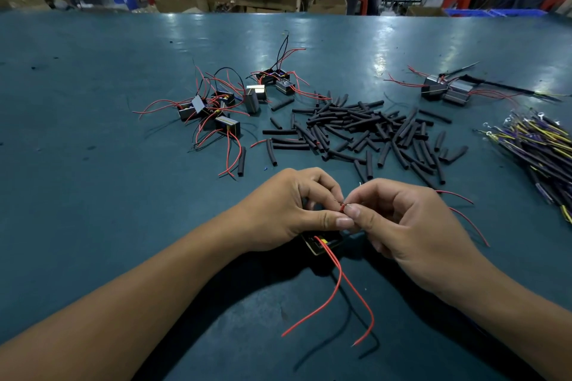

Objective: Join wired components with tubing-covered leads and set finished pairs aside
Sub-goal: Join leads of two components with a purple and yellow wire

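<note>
pinching the bare ends of thin red wire leads (pixel 342 206) together right in front of us, low on the smooth teal table top (pixel 93 164). our left hand (pixel 291 210) has thumb and forefinger curled tight on the joint from one side, and our right hand (pixel 399 219) nips it from the other, the rest of its fingers curled in. under the left hand sits a small black boxy wired component (pixel 322 245) with a yellow bit on it, mostly hidden, two red leads looping off toward us. can't read any writing on it.

further back on the left there's a loose clump of the same little black and silver components with red and black wires (pixel 213 108). in the middle is a scattered heap of short matte black tubing pieces (pixel 365 133), rubbery looking. back right, a joined pair of components (pixel 445 91) lies on its own, well apart from the clump. at the right edge, a bundle of yellow and purple leads with ring terminals (pixel 538 145).
</note>
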